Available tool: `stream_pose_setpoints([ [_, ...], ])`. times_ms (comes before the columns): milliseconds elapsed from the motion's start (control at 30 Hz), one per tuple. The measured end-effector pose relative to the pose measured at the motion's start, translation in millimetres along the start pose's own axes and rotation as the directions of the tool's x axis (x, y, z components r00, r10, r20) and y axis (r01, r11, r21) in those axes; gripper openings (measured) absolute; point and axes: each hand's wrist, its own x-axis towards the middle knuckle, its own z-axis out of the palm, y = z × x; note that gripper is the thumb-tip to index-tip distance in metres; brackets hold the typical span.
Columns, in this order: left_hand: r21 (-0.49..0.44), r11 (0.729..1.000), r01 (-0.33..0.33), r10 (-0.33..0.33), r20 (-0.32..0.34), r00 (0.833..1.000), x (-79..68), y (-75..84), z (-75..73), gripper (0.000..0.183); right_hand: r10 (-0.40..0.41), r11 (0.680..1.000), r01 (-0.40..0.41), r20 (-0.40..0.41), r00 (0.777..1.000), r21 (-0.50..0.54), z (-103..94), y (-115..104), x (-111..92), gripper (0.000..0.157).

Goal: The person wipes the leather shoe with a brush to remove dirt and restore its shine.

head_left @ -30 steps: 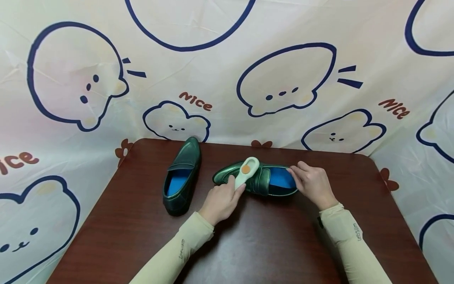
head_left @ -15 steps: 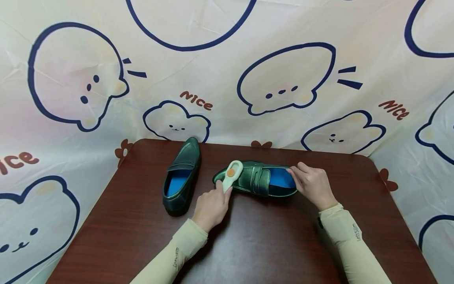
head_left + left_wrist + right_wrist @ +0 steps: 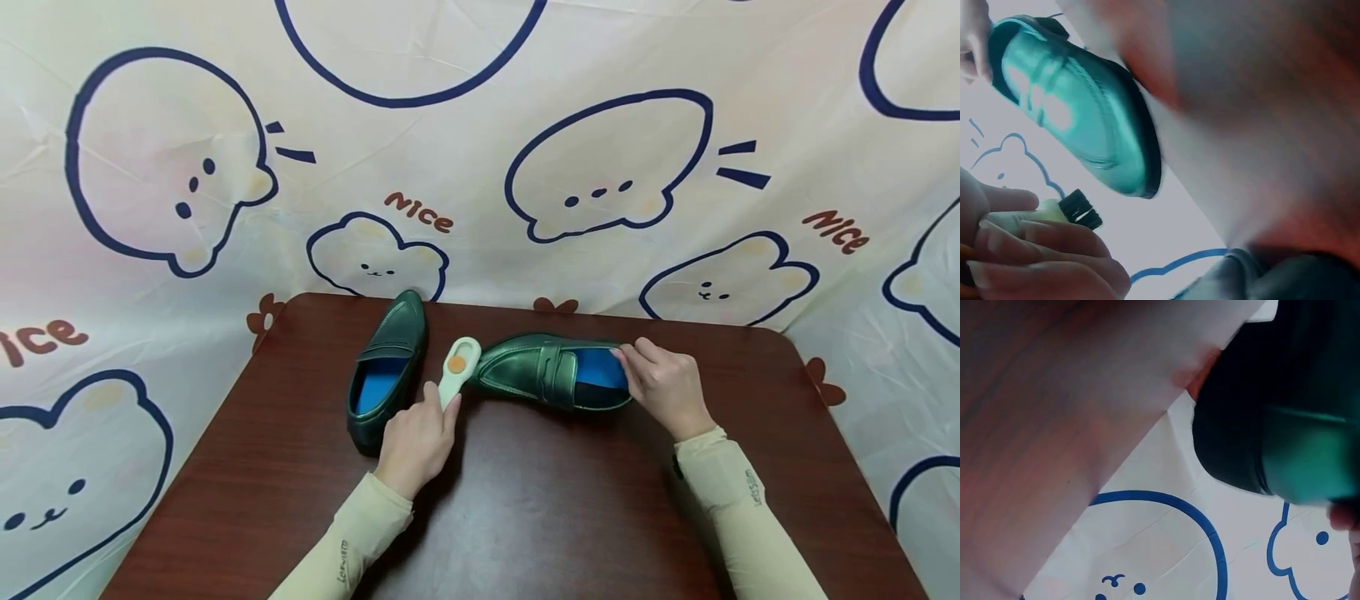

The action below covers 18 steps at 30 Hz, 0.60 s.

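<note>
My left hand [image 3: 418,442] grips a small brush [image 3: 459,367] with a pale handle and an orange dot. In the left wrist view, the short black bristles [image 3: 1080,209] stick out past the curled fingers [image 3: 1066,234]. The brush overlaps the toe tip of a shiny green loafer [image 3: 517,367] in the head view, bristles hidden beneath the head. My right hand [image 3: 666,387] pinches that loafer by its heel rim, thumb and fingers at the opening with its blue insole [image 3: 600,367]. In the right wrist view, the loafer's dark heel [image 3: 1229,437] appears close up.
A second green loafer [image 3: 405,321] stands on the brown table [image 3: 510,517], toe toward the back, just left of my left hand. A white cloth [image 3: 480,158] with cartoon drawings hangs behind the table and along its sides.
My left hand has carried the brush leftward, from over the loafer's upper to its toe tip. The toe has shifted slightly right. My right hand keeps its hold on the heel.
</note>
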Motion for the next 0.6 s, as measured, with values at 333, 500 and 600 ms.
stream_pose_setpoints([
  [333,-0.053,0.997,-0.051,0.052,0.012,0.999,15.9,18.4,5.9,0.04,-0.031,0.998,0.03,-0.027,0.999,-0.051,15.5,-3.5,7.4,0.047],
  [500,-0.033,0.997,-0.063,0.063,0.004,0.998,17.0,18.8,11.3,0.04,0.026,1.0,-0.026,-0.005,1.0,0.001,19.5,-1.9,-6.3,0.054],
  [600,-0.024,0.998,-0.06,0.06,0.001,0.998,16.2,17.2,13.1,0.039,0.057,0.998,-0.058,0.023,0.998,0.026,18.7,0.2,-14.6,0.049],
])
